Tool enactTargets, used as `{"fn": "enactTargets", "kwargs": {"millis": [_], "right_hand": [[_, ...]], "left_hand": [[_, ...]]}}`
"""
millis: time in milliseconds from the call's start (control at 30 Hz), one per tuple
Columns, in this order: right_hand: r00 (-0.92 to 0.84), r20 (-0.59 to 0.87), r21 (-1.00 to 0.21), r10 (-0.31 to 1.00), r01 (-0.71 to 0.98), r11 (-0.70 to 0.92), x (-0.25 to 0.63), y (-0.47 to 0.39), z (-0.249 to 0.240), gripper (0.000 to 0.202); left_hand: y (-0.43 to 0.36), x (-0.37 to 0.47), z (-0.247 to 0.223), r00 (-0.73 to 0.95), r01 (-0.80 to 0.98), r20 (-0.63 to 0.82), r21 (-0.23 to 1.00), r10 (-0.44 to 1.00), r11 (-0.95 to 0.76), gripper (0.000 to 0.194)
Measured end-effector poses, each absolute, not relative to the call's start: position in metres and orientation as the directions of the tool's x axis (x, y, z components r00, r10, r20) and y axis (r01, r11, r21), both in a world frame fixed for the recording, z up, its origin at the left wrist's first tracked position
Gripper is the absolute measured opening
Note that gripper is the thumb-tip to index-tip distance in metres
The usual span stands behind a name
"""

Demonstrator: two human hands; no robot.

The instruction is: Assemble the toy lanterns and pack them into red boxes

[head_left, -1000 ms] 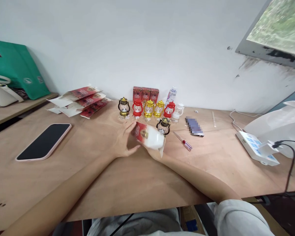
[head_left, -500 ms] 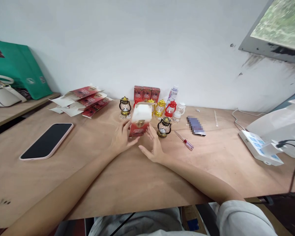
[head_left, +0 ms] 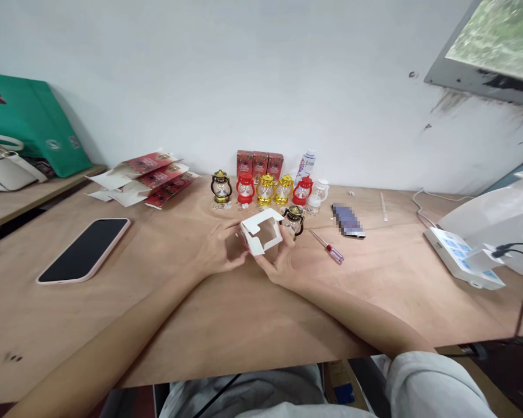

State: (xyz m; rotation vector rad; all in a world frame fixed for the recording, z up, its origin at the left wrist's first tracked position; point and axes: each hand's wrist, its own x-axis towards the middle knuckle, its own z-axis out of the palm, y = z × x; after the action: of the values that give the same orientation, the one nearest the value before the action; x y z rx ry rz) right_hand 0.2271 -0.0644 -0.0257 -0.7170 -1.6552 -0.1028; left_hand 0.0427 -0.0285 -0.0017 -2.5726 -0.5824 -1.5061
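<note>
Between my hands is a small cardboard box [head_left: 253, 223], its end open toward me with white inner flaps spread. My left hand [head_left: 221, 247] grips its left side, and my right hand [head_left: 282, 258] holds the right side, thumb near the lower edge. Just behind my right fingers stands a bronze mini lantern [head_left: 293, 219], partly hidden. Farther back is a row of small lanterns: another bronze lantern [head_left: 221, 188], a red lantern [head_left: 245, 189], a gold lantern [head_left: 265, 190], a second gold one, a second red one and a white lantern [head_left: 321, 190].
Three red boxes [head_left: 260, 165] and a white bottle [head_left: 305, 166] stand by the wall. Flattened red cartons [head_left: 152, 177] are stacked at left, near a phone [head_left: 85, 249]. A screwdriver [head_left: 328, 247], a second phone [head_left: 348, 219] and a power strip [head_left: 464, 258] lie to the right.
The box has been tipped and lowered between my hands, so its open end now faces me instead of its red printed side. The lanterns behind it have come into view.
</note>
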Motion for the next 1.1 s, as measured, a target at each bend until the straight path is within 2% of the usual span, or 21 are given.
{"fn": "enactTargets", "kwargs": {"millis": [133,300,400,500,600,767,933,1000,1100], "right_hand": [[-0.084,0.940,-0.240,0.329,0.520,0.819,0.228,-0.068,-0.019,0.062],[-0.129,0.877,-0.335,0.463,0.527,0.781,0.227,-0.068,-0.016,0.054],[-0.155,0.860,-0.359,0.487,0.496,0.791,0.227,-0.068,-0.016,0.047],[-0.164,0.874,-0.319,0.457,0.516,0.795,0.227,-0.067,-0.016,0.038],[-0.137,0.896,-0.317,0.422,0.467,0.825,0.228,-0.065,-0.017,0.036],[-0.058,0.842,-0.476,0.536,0.386,0.790,0.228,-0.059,-0.025,0.032],[0.032,0.713,-0.678,0.701,0.287,0.677,0.231,-0.051,-0.030,0.017],[-0.013,0.723,-0.659,0.691,0.284,0.696,0.233,-0.051,-0.027,0.021],[-0.175,0.792,-0.516,0.585,0.321,0.794,0.237,-0.056,-0.020,0.032]], "left_hand": [[-0.024,0.040,-0.001,0.524,0.316,0.817,0.075,0.240,-0.946,0.081],[-0.019,0.037,-0.001,0.571,0.303,0.808,-0.043,0.145,-0.952,0.090],[-0.020,0.036,-0.001,0.590,0.325,0.790,-0.045,0.165,-0.945,0.087],[-0.020,0.036,-0.003,0.590,0.346,0.785,-0.035,0.188,-0.937,0.082],[-0.017,0.036,-0.007,0.567,0.349,0.802,-0.027,0.188,-0.937,0.074],[-0.017,0.035,-0.007,0.531,0.363,0.831,-0.044,0.168,-0.931,0.073],[-0.025,0.035,0.003,0.576,0.445,0.805,-0.163,0.143,-0.880,0.054],[-0.027,0.036,0.006,0.558,0.489,0.823,-0.221,0.108,-0.844,0.046],[-0.029,0.037,0.007,0.524,0.572,0.847,-0.270,0.092,-0.774,0.031]]}}
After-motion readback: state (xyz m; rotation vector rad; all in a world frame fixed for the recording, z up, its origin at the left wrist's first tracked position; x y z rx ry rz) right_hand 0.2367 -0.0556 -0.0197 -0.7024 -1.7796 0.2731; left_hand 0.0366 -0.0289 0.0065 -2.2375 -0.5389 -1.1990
